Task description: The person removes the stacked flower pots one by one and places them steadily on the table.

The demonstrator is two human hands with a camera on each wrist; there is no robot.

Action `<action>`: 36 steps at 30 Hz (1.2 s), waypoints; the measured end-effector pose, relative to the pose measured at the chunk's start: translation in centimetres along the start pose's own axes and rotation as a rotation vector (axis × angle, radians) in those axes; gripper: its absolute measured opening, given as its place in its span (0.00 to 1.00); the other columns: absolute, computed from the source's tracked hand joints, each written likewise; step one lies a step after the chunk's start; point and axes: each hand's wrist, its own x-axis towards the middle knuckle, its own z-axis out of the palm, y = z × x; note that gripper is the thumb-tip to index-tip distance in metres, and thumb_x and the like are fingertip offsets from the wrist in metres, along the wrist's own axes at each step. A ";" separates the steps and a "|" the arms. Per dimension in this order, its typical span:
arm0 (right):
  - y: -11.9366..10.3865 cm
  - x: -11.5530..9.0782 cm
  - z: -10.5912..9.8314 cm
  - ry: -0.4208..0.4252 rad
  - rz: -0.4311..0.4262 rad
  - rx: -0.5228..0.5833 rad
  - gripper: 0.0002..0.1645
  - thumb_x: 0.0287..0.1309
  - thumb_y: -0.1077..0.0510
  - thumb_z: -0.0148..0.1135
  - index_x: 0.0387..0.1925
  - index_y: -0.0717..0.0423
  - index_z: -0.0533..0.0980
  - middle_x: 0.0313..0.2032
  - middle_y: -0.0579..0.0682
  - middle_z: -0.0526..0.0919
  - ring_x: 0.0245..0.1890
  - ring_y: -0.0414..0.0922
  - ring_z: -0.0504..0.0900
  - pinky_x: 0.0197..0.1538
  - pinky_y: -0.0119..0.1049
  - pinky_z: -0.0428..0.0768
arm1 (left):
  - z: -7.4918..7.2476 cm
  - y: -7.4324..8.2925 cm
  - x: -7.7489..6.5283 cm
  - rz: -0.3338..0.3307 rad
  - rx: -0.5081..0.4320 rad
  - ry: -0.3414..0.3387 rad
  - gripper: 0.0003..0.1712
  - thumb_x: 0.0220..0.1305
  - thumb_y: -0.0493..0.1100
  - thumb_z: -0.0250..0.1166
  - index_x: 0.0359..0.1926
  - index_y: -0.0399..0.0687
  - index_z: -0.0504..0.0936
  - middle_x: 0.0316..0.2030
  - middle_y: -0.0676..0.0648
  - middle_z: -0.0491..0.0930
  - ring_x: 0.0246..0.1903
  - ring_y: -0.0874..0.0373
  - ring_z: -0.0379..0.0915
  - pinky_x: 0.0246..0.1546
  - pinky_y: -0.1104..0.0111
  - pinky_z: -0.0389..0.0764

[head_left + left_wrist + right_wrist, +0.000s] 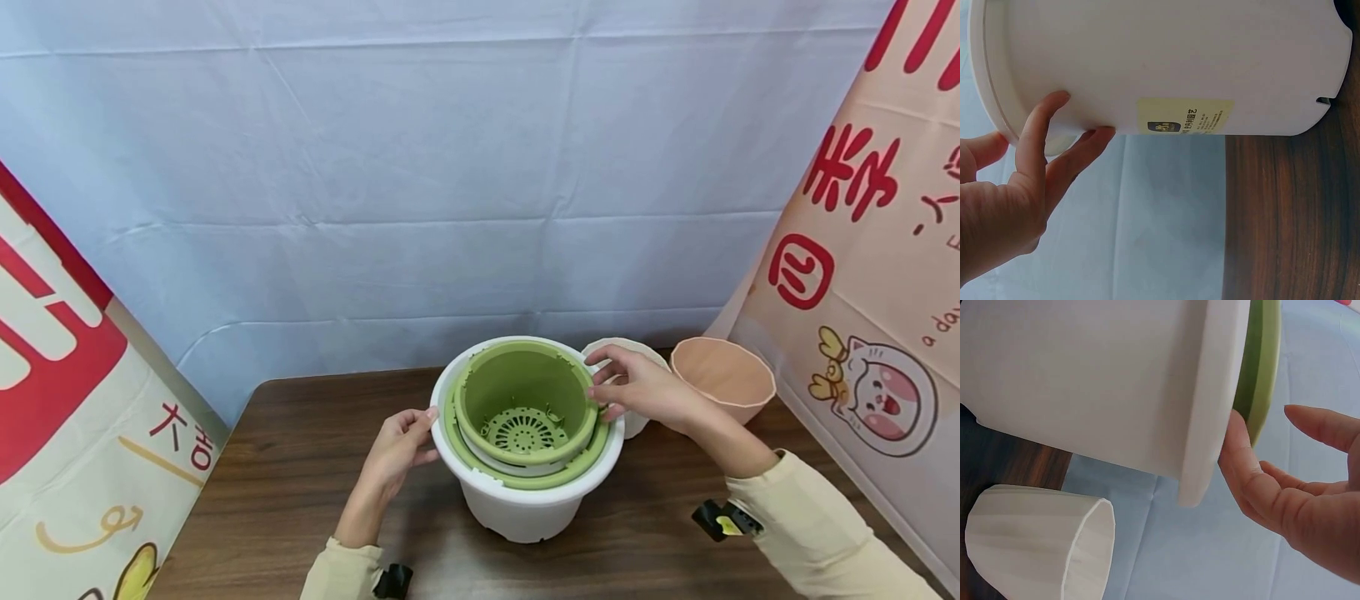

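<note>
A large white flowerpot (pixel 517 510) stands upright on the table, and green pots are nested inside it. The innermost green pot (pixel 480 375) has a slotted bottom and sits within a wider green rim (pixel 517 481). My left hand (pixel 393 450) grips the white pot's rim at the left, thumb on the edge and fingers against the outer wall (pixel 1147 62). At the right side, fingers of my right hand (pixel 645 387) touch the rims, and the thumb stands apart from them in the right wrist view. A yellow label (pixel 1185 116) is on the white wall.
Just behind my right hand is a small white faceted pot (pixel 1035 537). A peach faceted pot (pixel 723 375) stands to its right. The brown wooden table (pixel 300 450) meets a pale cloth backdrop (pixel 375 208), with printed banners at both sides.
</note>
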 end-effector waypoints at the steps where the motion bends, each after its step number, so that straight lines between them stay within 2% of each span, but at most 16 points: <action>1: 0.0 0.1 0.0 -0.007 0.001 0.004 0.28 0.55 0.68 0.58 0.54 0.75 0.59 0.38 0.63 0.72 0.31 0.47 0.78 0.33 0.43 0.82 | 0.0 0.0 0.0 0.000 -0.001 0.000 0.15 0.68 0.40 0.53 0.39 0.28 0.72 0.32 0.44 0.76 0.33 0.59 0.77 0.29 0.72 0.80; 10: 0.0 0.3 0.6 -0.020 0.030 0.002 0.29 0.54 0.69 0.57 0.55 0.74 0.58 0.34 0.61 0.69 0.23 0.48 0.79 0.30 0.42 0.82 | 0.0 -0.1 0.0 0.000 -0.015 -0.007 0.14 0.68 0.40 0.52 0.39 0.27 0.72 0.32 0.44 0.76 0.34 0.58 0.77 0.30 0.71 0.81; 19: -0.1 0.7 0.9 0.019 0.051 -0.026 0.31 0.53 0.71 0.57 0.55 0.77 0.55 0.31 0.58 0.67 0.20 0.45 0.77 0.29 0.41 0.82 | 0.0 0.0 0.0 -0.003 -0.013 -0.002 0.13 0.67 0.40 0.53 0.39 0.28 0.72 0.31 0.44 0.76 0.33 0.59 0.77 0.29 0.71 0.81; 28: -0.2 1.1 1.2 0.027 0.072 -0.085 0.32 0.51 0.69 0.60 0.54 0.81 0.57 0.30 0.57 0.70 0.17 0.45 0.78 0.27 0.39 0.82 | -0.1 0.0 0.1 -0.004 -0.016 -0.003 0.13 0.68 0.39 0.52 0.39 0.28 0.72 0.32 0.44 0.76 0.34 0.59 0.77 0.30 0.71 0.81; 36: -0.1 1.3 1.3 0.013 0.083 -0.110 0.28 0.50 0.70 0.60 0.50 0.81 0.61 0.27 0.55 0.70 0.16 0.43 0.77 0.25 0.39 0.82 | 0.0 0.1 0.0 -0.003 -0.015 -0.002 0.13 0.68 0.39 0.53 0.37 0.29 0.72 0.30 0.45 0.76 0.33 0.59 0.76 0.29 0.71 0.81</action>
